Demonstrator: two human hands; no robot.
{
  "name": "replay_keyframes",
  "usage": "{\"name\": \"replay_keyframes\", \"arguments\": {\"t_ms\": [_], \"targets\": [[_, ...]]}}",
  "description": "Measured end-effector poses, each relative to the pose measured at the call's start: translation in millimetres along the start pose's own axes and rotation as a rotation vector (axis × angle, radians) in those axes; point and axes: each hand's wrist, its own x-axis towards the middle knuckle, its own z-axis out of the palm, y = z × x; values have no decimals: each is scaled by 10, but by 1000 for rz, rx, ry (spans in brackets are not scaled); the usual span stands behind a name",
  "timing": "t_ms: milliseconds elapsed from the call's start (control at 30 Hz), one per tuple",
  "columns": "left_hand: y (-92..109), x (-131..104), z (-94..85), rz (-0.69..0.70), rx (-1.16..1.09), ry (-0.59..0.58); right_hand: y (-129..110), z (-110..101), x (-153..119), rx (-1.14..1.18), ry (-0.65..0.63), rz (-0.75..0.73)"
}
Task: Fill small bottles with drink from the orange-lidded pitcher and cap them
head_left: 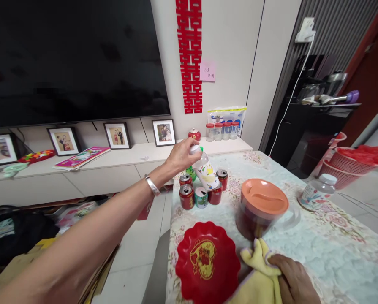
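My left hand [185, 155] is closed around the white-capped top of a clear plastic bottle [207, 172] with a colourful printed label. Tilted, the bottle is among several drink cans, and whether its base touches the table is hidden. Red cans [186, 197] and a green-and-white can [201, 197] stand close by, with a green bottle partly hidden behind. A yellow cloth [261, 274] is bunched in my right hand [295, 280] at the table's near edge. Left of the cloth lies a red scalloped plate [220, 257]. Just beyond it stands a pitcher with an orange lid [265, 196].
Another capped bottle [317, 192] stands on the right of the floral tablecloth [347, 240]. Against the wall, a white cabinet [125, 162] bears photo frames, magazines and red-lidded jars [222, 131]. Pink baskets [349, 164] are at the far right. Cardboard lies on the floor at left.
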Motion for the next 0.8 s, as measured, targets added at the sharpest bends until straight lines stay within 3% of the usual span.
{"name": "replay_keyframes", "arguments": {"t_ms": [167,300,433,600,800], "targets": [[56,-693,-62,58,-198,-150,-47,20,-39,25,-44,111],[31,-1266,154,170,-178,-232,-69,5,-23,31,-65,146],[-20,-1683,414,219,-179,-273,-98,-17,5,31,-69,157],[-66,-1884,581,219,-200,-176,-123,-23,19,27,-60,168],[-72,-1778,709,233,-206,-125,-131,-30,26,27,-47,151]]}}
